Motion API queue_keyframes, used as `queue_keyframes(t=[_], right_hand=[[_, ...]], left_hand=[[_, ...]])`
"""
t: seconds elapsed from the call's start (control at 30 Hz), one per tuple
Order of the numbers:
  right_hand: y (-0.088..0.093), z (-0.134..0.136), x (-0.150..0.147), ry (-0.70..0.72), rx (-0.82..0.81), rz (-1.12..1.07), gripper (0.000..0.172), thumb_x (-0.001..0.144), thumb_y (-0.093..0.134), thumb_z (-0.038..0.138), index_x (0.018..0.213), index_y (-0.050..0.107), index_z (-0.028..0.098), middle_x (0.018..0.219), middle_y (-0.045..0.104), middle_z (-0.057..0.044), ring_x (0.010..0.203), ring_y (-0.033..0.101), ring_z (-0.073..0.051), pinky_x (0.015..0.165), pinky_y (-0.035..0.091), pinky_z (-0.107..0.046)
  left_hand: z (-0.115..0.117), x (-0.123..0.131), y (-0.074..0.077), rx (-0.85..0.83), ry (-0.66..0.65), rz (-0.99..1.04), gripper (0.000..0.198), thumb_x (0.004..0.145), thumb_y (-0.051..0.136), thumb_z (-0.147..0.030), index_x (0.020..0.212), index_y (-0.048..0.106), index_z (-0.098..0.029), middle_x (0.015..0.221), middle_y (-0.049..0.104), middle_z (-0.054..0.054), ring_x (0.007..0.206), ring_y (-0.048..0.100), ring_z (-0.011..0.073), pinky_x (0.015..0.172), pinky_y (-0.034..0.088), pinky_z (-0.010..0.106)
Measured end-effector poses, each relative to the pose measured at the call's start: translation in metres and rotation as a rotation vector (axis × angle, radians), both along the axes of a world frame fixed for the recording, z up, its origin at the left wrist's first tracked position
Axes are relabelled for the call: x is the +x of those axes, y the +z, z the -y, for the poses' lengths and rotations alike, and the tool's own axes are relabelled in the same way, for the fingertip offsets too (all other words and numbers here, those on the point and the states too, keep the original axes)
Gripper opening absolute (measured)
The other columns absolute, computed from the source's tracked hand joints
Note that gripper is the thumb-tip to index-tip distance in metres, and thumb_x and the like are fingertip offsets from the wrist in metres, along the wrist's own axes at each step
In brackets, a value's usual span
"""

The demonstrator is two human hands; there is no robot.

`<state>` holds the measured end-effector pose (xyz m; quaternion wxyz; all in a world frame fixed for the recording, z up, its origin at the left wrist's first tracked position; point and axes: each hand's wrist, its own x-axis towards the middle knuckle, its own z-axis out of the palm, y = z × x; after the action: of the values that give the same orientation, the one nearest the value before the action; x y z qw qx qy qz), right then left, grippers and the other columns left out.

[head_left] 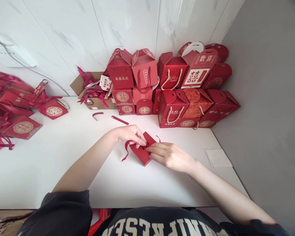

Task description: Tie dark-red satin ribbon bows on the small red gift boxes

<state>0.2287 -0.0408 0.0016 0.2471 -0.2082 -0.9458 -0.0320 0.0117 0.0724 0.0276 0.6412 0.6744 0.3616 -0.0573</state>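
The box [139, 152] is showing smooth card with a faint sheen; left of it, the ribbon [126, 150] is gleaming like satin. Behind the box, the carton [102, 104] is showing matt cardboard, the cords [174, 122] are looking ropy, and the wall [127, 26] is shining. Under the box, the surface [123, 186] is looking smooth; right of it, the panel [265, 98] is looking matt.

A white tiled wall [64, 19] with grey veins is standing behind the white table [182, 193], and a plain grey partition [265, 98] is closing the right side.
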Motion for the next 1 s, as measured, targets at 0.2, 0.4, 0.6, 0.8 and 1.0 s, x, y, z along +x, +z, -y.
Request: queue_keyframes(t=[0.2, 0.4, 0.6, 0.8, 1.0], right_hand=[[0.004, -0.008, 0.003, -0.021, -0.341, -0.261, 0.011, 0.094, 0.055, 0.028, 0.091, 0.060, 0.019, 0.095, 0.070, -0.009, 0.092, 0.065, -0.020, 0.083, 0.052, -0.037], [-0.004, -0.031, -0.001, -0.126, -0.662, -0.446, 0.017, 0.099, 0.042, 0.024, 0.110, 0.055, 0.021, 0.114, 0.066, -0.009, 0.102, 0.063, -0.018, 0.093, 0.049, -0.038], [-0.013, -0.031, -0.006, -0.160, -0.497, -0.406, 0.018, 0.097, 0.049, 0.022, 0.100, 0.066, 0.020, 0.091, 0.071, -0.005, 0.084, 0.060, -0.018, 0.087, 0.045, -0.038], [-0.021, -0.027, -0.005, -0.223, -0.494, -0.494, 0.017, 0.094, 0.057, 0.025, 0.100, 0.073, 0.022, 0.092, 0.070, -0.006, 0.083, 0.060, -0.017, 0.079, 0.048, -0.034], [-0.025, -0.023, -0.010, -0.313, -0.418, -0.493, 0.011, 0.088, 0.062, 0.019, 0.093, 0.071, 0.022, 0.087, 0.069, -0.004, 0.080, 0.060, -0.018, 0.078, 0.047, -0.035]], left_hand=[[0.020, 0.003, 0.011, 0.187, -0.006, -0.010, 0.019, 0.071, 0.074, -0.030, 0.083, 0.077, -0.015, 0.062, 0.068, 0.003, 0.055, 0.059, 0.0116, 0.050, 0.044, 0.021], [0.049, 0.008, 0.028, 0.602, -0.018, -0.092, 0.013, 0.072, 0.068, -0.025, 0.080, 0.076, -0.020, 0.065, 0.070, 0.000, 0.058, 0.061, 0.0135, 0.055, 0.044, 0.023], [0.070, 0.003, 0.008, 1.381, 0.037, -0.092, 0.021, 0.086, 0.053, -0.020, 0.083, 0.073, -0.024, 0.077, 0.074, 0.000, 0.067, 0.062, 0.0146, 0.062, 0.041, 0.027], [0.066, -0.006, -0.025, 1.448, 0.162, 0.155, 0.016, 0.089, 0.056, -0.022, 0.086, 0.071, -0.025, 0.081, 0.073, -0.001, 0.071, 0.064, 0.0116, 0.065, 0.046, 0.024], [0.068, 0.002, -0.043, 1.520, 0.314, 0.325, 0.009, 0.084, 0.062, -0.017, 0.081, 0.069, -0.022, 0.072, 0.071, -0.002, 0.064, 0.062, 0.0105, 0.062, 0.048, 0.023]])
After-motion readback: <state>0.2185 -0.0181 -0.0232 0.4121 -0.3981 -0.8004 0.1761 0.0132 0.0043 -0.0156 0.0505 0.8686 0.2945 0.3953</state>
